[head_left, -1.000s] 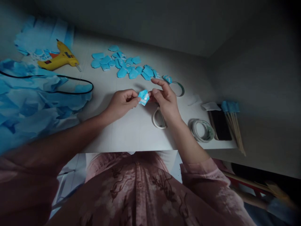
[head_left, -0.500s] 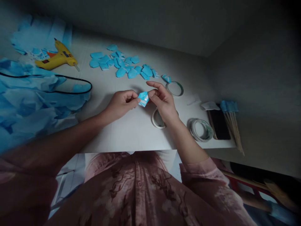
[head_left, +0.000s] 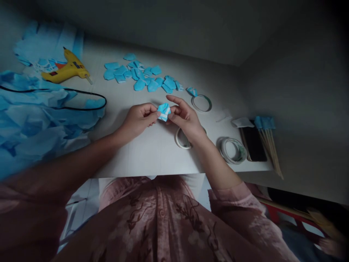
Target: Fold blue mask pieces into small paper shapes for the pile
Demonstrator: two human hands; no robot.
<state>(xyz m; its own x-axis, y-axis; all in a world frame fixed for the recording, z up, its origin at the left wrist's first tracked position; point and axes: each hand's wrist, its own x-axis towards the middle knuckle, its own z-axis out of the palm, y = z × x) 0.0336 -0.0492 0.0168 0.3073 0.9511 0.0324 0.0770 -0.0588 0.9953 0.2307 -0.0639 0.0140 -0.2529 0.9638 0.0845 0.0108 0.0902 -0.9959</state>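
Between my two hands, above the white table, is a small folded blue piece (head_left: 164, 111) with a whitish strip across it; whether it is paper or cloth I cannot tell. My left hand (head_left: 139, 118) pinches its left edge between thumb and fingers. My right hand (head_left: 187, 118) grips the right edge with the thumb against the fingers, the index finger stretched away. Under my right wrist lies a tape roll (head_left: 180, 140), partly hidden. Farther back, several similar folded blue pieces (head_left: 139, 74) lie in a loose group.
A yellow glue gun (head_left: 67, 71) rests at the back left, beside heaped blue sheets (head_left: 35, 120) and a black cord loop (head_left: 105, 102). To the right are a tape ring (head_left: 201, 103), stacked tape rolls (head_left: 233, 151), a phone (head_left: 255, 145) and blue-tipped sticks (head_left: 268, 136).
The folded blue piece has turned slightly and moved a little left. My right thumb and fingers have shifted along its edge. At the lower right, another person's arm has moved.
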